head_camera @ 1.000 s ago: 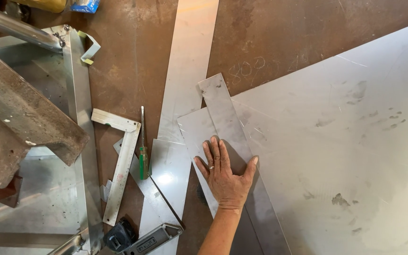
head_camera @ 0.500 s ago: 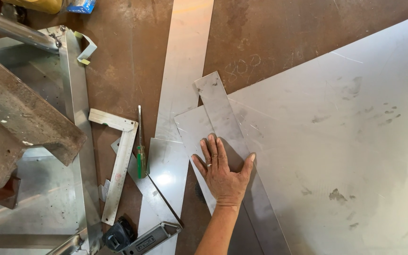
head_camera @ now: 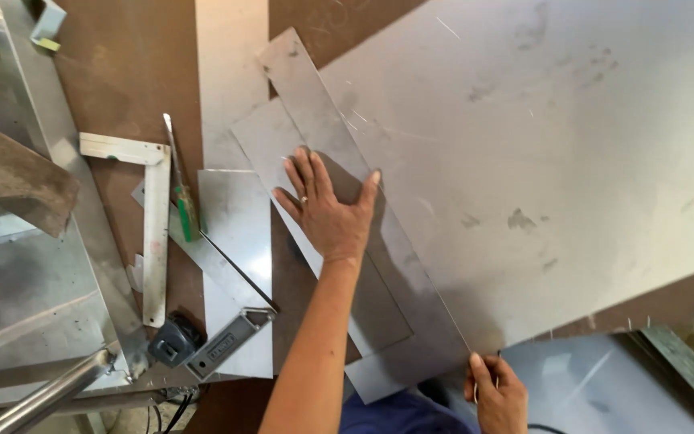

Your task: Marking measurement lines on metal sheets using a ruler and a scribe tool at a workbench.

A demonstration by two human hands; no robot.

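My left hand lies flat, fingers spread, on a long narrow metal strip. The strip runs diagonally across the edge of a large grey metal sheet. A smaller flat piece lies under the strip by my fingers. My right hand is at the bottom edge, fingers curled right at the strip's near end. Something thin shows at its thumb, but what it grips is unclear.
Left of my hand lie a white framing square, a green-handled screwdriver, a dark tape measure and a small metal square. A steel frame with a rusty angle bar fills the left. The floor is brown.
The view has moved closer and shifted toward me. My right hand has come into view at the strip's near end. My left hand stays flat on the strip.
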